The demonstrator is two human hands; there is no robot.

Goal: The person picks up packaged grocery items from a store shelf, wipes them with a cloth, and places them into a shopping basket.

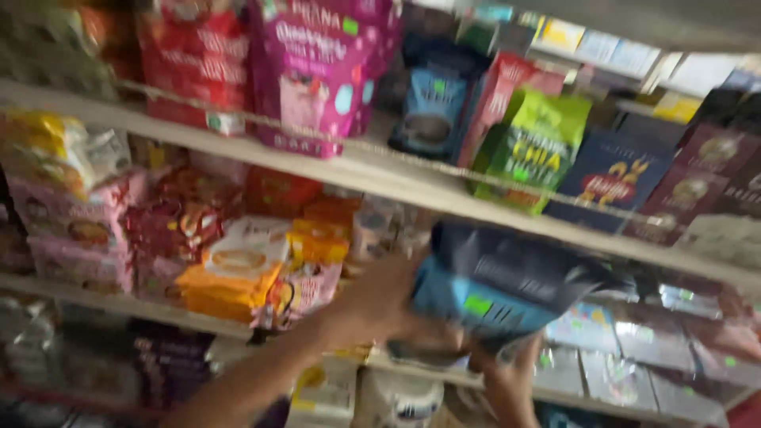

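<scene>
Clearly we hold a dark blue pouch [495, 289] with both hands, in front of the middle shelf [380, 178]. Our left hand [380, 305] is closed around its left end, and our right hand [507, 361] grips it from below with curled fingers. The pouch lies tilted, its long axis running from lower left to upper right, with the lighter blue end pointing down to the left. Just beside our left hand stand orange packets [238, 273] and a pink packet [305, 293]. Above, a green pouch [539, 147] and a magenta bag [313, 71] stand upright. Everything is blurred.
</scene>
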